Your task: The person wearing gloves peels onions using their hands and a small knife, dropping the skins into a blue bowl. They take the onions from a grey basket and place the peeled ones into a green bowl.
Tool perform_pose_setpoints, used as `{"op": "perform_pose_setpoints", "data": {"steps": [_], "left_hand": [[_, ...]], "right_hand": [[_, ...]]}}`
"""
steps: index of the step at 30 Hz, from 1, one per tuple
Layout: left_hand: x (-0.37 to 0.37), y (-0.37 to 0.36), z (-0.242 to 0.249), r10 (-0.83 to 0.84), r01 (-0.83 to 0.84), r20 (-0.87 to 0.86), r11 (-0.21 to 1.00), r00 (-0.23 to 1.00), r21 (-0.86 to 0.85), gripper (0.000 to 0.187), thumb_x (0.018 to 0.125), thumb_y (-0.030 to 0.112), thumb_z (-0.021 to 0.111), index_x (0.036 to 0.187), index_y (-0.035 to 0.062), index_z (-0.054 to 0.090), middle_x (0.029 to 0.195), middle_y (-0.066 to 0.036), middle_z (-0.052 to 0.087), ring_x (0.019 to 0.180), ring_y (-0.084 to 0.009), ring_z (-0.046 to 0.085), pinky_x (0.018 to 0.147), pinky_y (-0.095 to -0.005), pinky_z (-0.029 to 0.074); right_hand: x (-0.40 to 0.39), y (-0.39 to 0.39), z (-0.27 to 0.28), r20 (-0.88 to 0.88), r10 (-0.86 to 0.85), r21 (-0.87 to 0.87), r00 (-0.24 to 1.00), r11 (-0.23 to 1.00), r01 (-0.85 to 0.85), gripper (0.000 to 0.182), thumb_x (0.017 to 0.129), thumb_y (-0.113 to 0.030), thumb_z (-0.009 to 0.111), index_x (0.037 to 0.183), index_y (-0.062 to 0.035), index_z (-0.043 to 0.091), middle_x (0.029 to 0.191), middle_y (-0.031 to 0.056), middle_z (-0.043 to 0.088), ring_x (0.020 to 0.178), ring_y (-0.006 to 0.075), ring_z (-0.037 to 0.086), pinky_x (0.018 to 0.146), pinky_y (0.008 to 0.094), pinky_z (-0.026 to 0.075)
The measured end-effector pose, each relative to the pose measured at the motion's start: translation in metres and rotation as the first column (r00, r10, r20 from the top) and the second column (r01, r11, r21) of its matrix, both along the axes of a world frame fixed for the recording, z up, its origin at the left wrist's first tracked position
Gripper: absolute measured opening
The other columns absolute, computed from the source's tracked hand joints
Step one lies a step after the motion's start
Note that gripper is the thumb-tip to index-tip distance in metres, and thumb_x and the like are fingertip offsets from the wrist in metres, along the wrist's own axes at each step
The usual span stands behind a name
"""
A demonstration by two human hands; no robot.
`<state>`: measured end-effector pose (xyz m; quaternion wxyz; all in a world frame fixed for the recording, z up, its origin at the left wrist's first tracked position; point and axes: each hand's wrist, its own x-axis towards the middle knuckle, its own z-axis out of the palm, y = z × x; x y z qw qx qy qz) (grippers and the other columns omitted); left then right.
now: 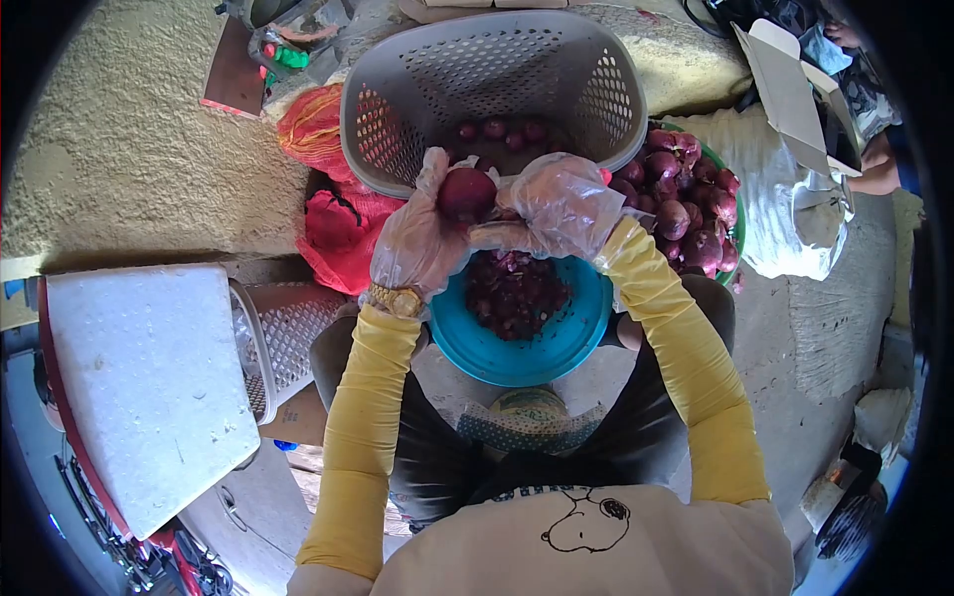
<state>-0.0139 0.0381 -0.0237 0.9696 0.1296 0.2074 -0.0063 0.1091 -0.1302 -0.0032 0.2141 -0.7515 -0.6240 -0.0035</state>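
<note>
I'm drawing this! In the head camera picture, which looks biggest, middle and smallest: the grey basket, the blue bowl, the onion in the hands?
1. Grey basket, largest.
2. Blue bowl, clearly smaller.
3. Onion, smallest, held in both gloved hands.

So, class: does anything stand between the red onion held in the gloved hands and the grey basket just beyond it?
Nothing visible does. The left hand and right hand hold the red onion right at the near rim of the grey basket, whose opening faces it.
</note>
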Motion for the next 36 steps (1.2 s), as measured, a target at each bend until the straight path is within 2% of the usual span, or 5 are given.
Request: {"op": "perform_pose_setpoints", "data": {"steps": [3,18,25,31,36], "left_hand": [[0.000,0.005,-0.006,0.052,-0.045,-0.043,0.988,0.998,0.145,0.053,0.102,0.047,0.061,0.127,0.0013,0.053,0.120,-0.017,0.062,0.110,-0.0319,0.062,0.094,-0.0467,0.057],[0.001,0.017,-0.003,0.120,-0.121,-0.039,0.992,0.992,-0.037,0.053,0.105,0.043,0.057,0.133,-0.0003,0.050,0.123,-0.022,0.059,0.115,-0.0411,0.059,0.097,-0.0564,0.054],[-0.001,0.022,-0.004,0.062,-0.065,0.036,0.994,0.997,0.091,0.054,0.104,0.049,0.057,0.133,0.0033,0.054,0.123,-0.018,0.061,0.106,-0.0388,0.065,0.092,-0.0531,0.057],[-0.001,0.012,0.009,0.038,-0.058,0.080,0.959,0.996,0.279,0.044,0.106,0.036,0.058,0.134,0.0026,0.056,0.124,-0.015,0.062,0.109,-0.0340,0.066,0.093,-0.0497,0.058],[0.002,0.003,0.007,0.111,-0.164,0.144,0.881,0.983,0.443,0.044,0.099,0.018,0.070,0.137,0.0025,0.054,0.129,-0.012,0.061,0.116,-0.0263,0.063,0.100,-0.0419,0.055]], "right_hand": [[-0.002,0.000,0.006,-0.081,0.069,-0.082,0.994,0.994,-0.075,0.053,0.085,-0.064,0.071,0.095,-0.0121,0.075,0.068,0.0130,0.066,0.068,0.0383,0.067,0.062,0.0462,0.053],[-0.003,-0.004,-0.003,-0.202,0.113,-0.192,0.973,0.969,-0.153,0.069,0.084,-0.077,0.062,0.073,-0.0091,0.067,0.064,0.0139,0.063,0.064,0.0387,0.064,0.059,0.0474,0.049],[0.007,-0.007,0.009,-0.227,0.093,-0.228,0.970,0.963,-0.146,0.072,0.084,-0.080,0.058,0.084,-0.0095,0.074,0.072,0.0176,0.068,0.076,0.0423,0.068,0.074,0.0510,0.054],[0.008,-0.005,0.012,-0.196,-0.170,-0.187,0.966,0.973,0.134,0.074,0.084,-0.076,0.064,0.093,-0.0033,0.074,0.080,0.0198,0.070,0.084,0.0426,0.069,0.075,0.0491,0.053],[0.000,-0.004,0.020,-0.615,-0.355,-0.066,0.705,0.913,0.402,0.069,0.091,-0.063,0.068,0.105,0.0041,0.070,0.092,0.0180,0.072,0.086,0.0296,0.067,0.079,0.0413,0.053]]}}
